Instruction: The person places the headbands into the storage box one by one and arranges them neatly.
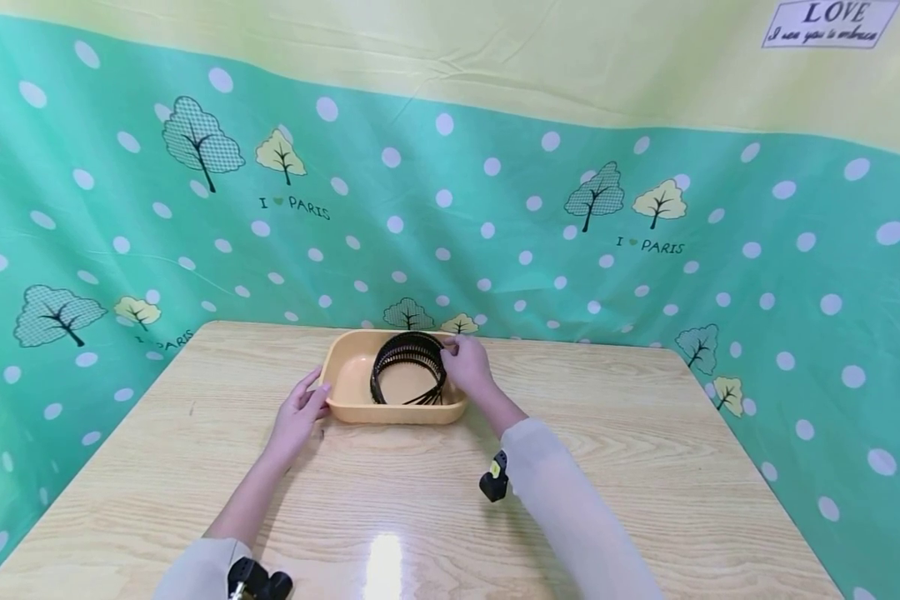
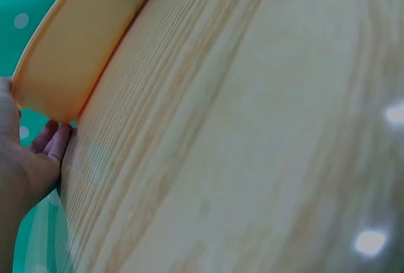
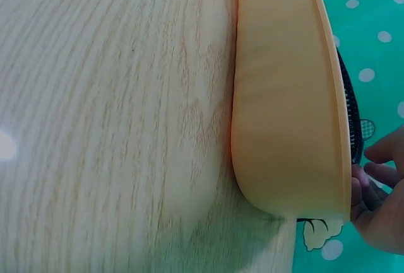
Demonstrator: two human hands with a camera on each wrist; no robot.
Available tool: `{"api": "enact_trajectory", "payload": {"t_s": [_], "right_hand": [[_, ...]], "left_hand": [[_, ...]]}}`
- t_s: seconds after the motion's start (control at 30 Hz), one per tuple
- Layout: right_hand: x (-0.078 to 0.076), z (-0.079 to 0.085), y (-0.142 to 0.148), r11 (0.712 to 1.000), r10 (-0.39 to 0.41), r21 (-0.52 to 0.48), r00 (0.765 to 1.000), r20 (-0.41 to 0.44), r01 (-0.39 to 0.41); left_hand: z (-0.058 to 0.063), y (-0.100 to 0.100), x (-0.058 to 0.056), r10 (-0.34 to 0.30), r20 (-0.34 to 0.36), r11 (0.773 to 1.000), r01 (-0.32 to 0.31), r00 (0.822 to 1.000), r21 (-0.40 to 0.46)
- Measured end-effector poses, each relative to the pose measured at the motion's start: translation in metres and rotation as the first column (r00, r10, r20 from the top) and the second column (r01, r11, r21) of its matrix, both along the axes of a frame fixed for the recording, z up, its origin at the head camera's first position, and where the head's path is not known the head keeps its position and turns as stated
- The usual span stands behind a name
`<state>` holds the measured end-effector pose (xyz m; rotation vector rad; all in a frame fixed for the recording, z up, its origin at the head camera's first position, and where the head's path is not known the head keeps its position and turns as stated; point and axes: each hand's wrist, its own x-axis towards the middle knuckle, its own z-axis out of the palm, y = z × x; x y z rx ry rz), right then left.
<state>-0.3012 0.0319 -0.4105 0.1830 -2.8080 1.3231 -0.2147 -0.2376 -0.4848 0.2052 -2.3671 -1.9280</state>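
Note:
Near the back of the table lies a shallow orange-yellow plastic tray with rounded corners. Inside its right half stands a bundle of black toothed headbands, curved into a ring. My left hand grips the tray's left end, thumb by the rim and fingers against the outside; the left wrist view shows those fingers at the tray's lower edge. Over the tray's right rim, my right hand pinches the right side of the headbands. In the right wrist view the tray wall hides most of the headbands.
The wooden table reaches back to a green polka-dot cloth printed with trees. A small black camera is worn on the right wrist and another on the left. Light glares off the tabletop in front.

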Motion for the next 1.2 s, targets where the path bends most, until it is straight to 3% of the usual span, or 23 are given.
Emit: {"api": "enact_trajectory", "payload": {"t_s": [0.4, 0.77, 0.9, 0.97, 1.03, 1.07, 1.1, 1.2], "right_hand": [[-0.001, 0.005, 0.019, 0.999, -0.038, -0.013, 0.998, -0.045, 0.037], [0.0, 0.01, 0.061, 0.996, -0.071, 0.052, 0.995, -0.07, 0.075], [0.002, 0.015, 0.079, 0.992, -0.07, 0.102, 0.996, -0.058, 0.076], [0.003, 0.02, 0.086, 0.988, -0.06, 0.138, 0.996, -0.062, 0.068], [0.005, 0.025, 0.092, 0.981, -0.036, 0.188, 0.996, -0.076, 0.05], [0.006, 0.028, 0.095, 0.976, -0.024, 0.216, 0.996, -0.084, 0.041], [0.006, 0.031, 0.097, 0.968, -0.011, 0.25, 0.995, -0.097, 0.036], [0.007, 0.041, 0.099, 0.931, 0.005, 0.362, 0.989, -0.15, 0.05]], "left_hand": [[-0.001, -0.002, -0.002, 0.006, 0.015, 0.999, -0.005, 1.0, -0.037], [0.002, -0.002, -0.002, -0.005, 0.007, 0.999, 0.006, 1.0, -0.033], [0.011, -0.005, -0.003, -0.012, -0.009, 0.996, 0.011, 1.0, -0.086], [0.018, -0.006, -0.003, -0.016, -0.037, 0.986, 0.01, 0.999, -0.166], [0.028, -0.008, -0.004, -0.025, -0.073, 0.952, 0.001, 0.997, -0.306], [0.034, -0.007, -0.005, -0.031, -0.086, 0.922, -0.005, 0.996, -0.387], [0.04, -0.006, -0.007, -0.04, -0.104, 0.885, -0.014, 0.994, -0.466], [0.064, 0.002, -0.014, -0.054, -0.136, 0.743, -0.051, 0.989, -0.668]]}}
